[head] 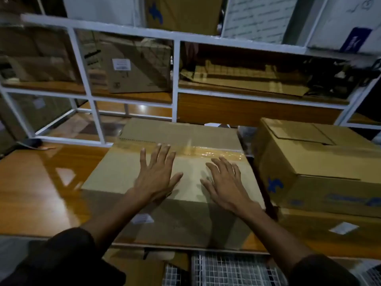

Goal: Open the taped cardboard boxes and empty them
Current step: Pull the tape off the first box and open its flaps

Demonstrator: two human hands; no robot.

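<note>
A large brown cardboard box [115, 172] stands on the wooden table [41, 182] in front of me, its top flaps closed. A strip of clear shiny tape [208, 151] runs across the seam of the top. My left hand [156, 174] lies flat on the near flap with fingers spread, fingertips just short of the tape. My right hand [224, 182] rests flat on the same flap to the right, fingers straight. Neither hand holds anything. A white label [142, 218] sticks to the box's front face.
Another cardboard box [321, 162] with blue print sits close on the right, atop a further box [329, 230]. A white-framed glass partition [175, 83] stands behind, with more boxes beyond it. Wire mesh [226, 269] shows below the table's front edge.
</note>
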